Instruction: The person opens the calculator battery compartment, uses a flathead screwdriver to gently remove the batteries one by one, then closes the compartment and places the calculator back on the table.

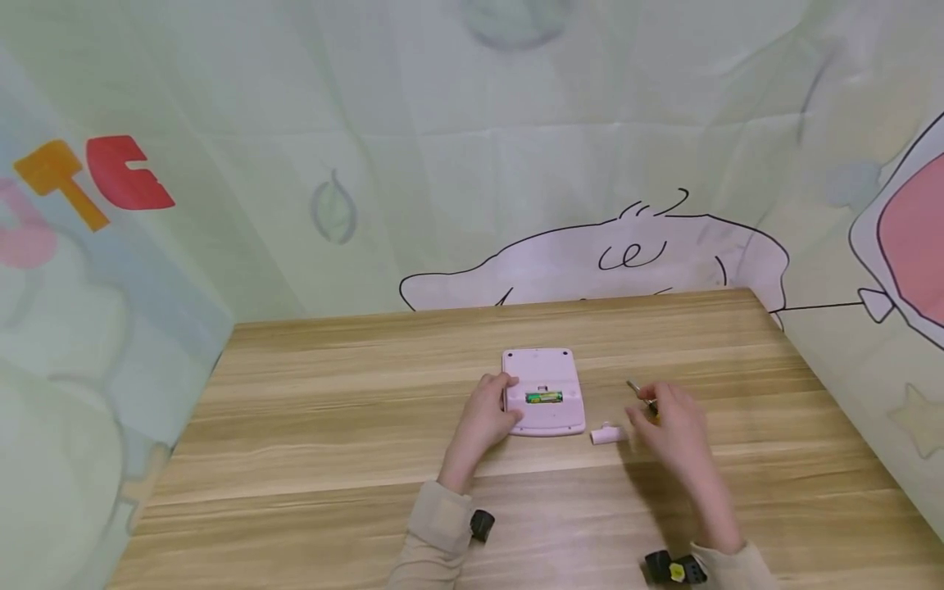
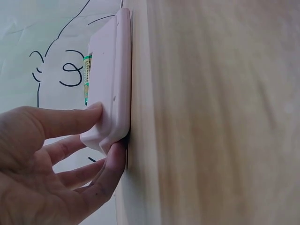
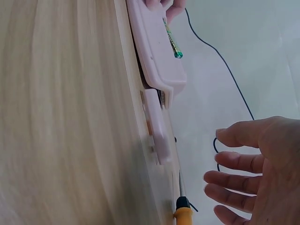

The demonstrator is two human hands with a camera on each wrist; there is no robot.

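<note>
A pale pink calculator (image 1: 542, 414) lies face down on the table, its battery compartment uncovered. Inside sits one green battery (image 1: 544, 397). My left hand (image 1: 483, 416) grips the calculator's left edge; in the left wrist view its thumb presses on the back while the fingers reach along the side and underneath. A small pink battery cover (image 1: 605, 435) lies just right of the calculator. My right hand (image 1: 674, 426), fingers spread and loosely bent, hovers beside a screwdriver (image 3: 183, 213) with an orange and black handle. Nothing is between those fingers in the right wrist view.
The wood-grain table (image 1: 332, 410) spreads out on both sides of the hands. Behind its far edge hangs a printed cloth (image 1: 442, 164) with cartoon drawings. Each wrist wears a black strapped device.
</note>
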